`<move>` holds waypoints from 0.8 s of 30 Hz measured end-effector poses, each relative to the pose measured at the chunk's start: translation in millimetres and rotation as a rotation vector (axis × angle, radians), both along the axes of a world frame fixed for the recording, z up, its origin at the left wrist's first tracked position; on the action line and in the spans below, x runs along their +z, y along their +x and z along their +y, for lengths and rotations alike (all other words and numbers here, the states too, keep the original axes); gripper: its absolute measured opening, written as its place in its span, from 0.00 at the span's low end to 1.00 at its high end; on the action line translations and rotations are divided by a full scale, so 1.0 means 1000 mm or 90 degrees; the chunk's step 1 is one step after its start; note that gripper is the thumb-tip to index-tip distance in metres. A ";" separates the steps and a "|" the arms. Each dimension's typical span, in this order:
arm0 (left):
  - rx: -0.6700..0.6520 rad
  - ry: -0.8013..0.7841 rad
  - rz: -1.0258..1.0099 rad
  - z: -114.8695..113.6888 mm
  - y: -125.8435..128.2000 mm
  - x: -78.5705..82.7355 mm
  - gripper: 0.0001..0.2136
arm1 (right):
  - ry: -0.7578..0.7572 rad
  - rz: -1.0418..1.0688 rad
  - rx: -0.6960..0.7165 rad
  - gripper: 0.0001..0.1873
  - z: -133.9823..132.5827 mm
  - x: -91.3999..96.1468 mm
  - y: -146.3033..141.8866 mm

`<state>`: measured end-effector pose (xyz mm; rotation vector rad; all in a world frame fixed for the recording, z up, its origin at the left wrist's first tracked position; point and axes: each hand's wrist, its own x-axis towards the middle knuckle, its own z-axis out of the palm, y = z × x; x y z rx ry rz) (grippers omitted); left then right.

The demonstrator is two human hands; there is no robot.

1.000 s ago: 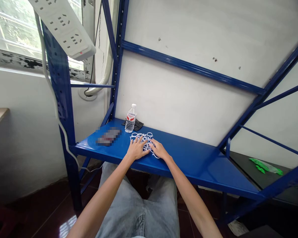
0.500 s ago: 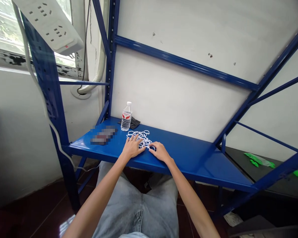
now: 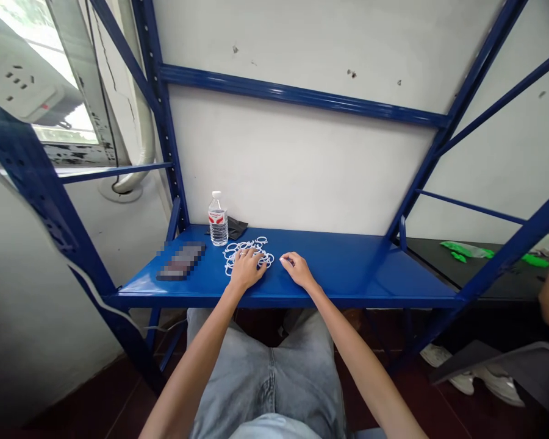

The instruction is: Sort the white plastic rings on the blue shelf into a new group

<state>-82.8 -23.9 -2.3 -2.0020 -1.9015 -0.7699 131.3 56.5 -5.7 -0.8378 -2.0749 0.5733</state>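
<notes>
Rings lie under left hand; right hand just beside.

Bottle behind rings on shelf

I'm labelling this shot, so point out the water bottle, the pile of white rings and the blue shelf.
water bottle [image 3: 218, 227], head view, on its label.
pile of white rings [image 3: 236, 250], head view, left loops.
blue shelf [image 3: 357, 268], head view, bare top surface.

Water bottle is stood upright at the back of the blue shelf, touching a dark cloth. A blurred flat item is laid left of it. A power strip is seen top left; green items are laid on a dark surface at right.
</notes>
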 end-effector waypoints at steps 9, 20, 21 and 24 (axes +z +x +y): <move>-0.041 -0.043 0.016 0.002 -0.003 -0.003 0.18 | 0.032 -0.018 -0.057 0.16 -0.002 0.001 0.001; -0.122 0.040 0.014 0.004 -0.005 -0.008 0.14 | 0.017 -0.069 -0.286 0.14 0.000 -0.003 0.001; -0.132 0.054 0.013 0.004 -0.005 -0.008 0.12 | 0.023 -0.064 -0.321 0.14 0.002 -0.005 0.002; -0.129 0.102 -0.007 0.004 -0.006 -0.008 0.14 | 0.048 -0.038 -0.411 0.13 0.004 -0.009 0.002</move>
